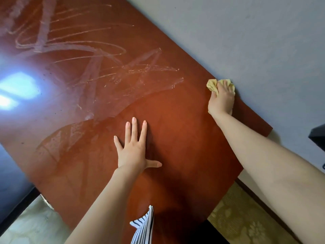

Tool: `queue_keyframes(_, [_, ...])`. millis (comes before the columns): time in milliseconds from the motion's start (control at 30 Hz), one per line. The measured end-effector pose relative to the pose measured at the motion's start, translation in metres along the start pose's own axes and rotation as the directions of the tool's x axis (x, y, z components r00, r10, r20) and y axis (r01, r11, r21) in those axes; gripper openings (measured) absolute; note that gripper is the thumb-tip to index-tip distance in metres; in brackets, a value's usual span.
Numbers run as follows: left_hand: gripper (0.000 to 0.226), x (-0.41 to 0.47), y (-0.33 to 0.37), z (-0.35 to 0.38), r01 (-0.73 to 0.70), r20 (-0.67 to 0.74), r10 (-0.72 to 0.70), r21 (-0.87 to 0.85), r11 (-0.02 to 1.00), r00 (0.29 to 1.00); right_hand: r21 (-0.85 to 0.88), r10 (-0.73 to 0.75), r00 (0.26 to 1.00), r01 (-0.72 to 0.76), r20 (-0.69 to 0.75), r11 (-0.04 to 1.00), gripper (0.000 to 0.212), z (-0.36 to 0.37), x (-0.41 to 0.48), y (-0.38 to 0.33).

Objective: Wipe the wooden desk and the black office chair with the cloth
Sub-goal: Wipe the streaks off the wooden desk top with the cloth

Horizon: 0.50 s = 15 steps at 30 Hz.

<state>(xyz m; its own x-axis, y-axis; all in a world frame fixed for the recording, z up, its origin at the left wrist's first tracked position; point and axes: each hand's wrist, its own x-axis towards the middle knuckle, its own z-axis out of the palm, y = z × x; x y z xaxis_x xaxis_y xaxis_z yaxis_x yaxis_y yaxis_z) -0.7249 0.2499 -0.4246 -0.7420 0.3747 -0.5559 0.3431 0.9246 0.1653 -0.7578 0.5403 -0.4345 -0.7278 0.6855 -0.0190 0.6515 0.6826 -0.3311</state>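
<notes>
The reddish-brown wooden desk [172, 110] fills most of the view, tilted, with pale wet wipe streaks across its far left part. My right hand [222, 99] presses a crumpled yellow cloth [212, 84] onto the desk at its far edge, right against the wall, with its fingers curled over the cloth. My left hand [134, 146] lies flat on the middle of the desk, fingers spread and straight, holding nothing. The black office chair does not show in this view.
A light grey wall [255, 41] runs along the desk's far side. A dark object [318, 136] pokes in at the right edge. Patterned yellowish flooring [241, 217] lies below the desk's right end, pale flooring [31, 224] at bottom left. A bright window reflection glares on the desk's left.
</notes>
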Motion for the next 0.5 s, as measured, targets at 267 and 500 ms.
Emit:
queue_keyframes(267, [0.139, -0.001, -0.003, -0.001, 0.002, 0.012, -0.002, -0.025, 1.0, 1.0, -0.127, -0.242, 0.961, 0.259, 0.134, 0.958, 0.046, 0.029, 0.02, -0.066])
queue_keyframes(500, [0.14, 0.0, -0.004, -0.004, 0.019, 0.024, -0.019, -0.006, 1.0, 1.0, 0.034, -0.608, 0.744, 0.625, 0.277, 0.78, 0.043, 0.033, -0.038, -0.075])
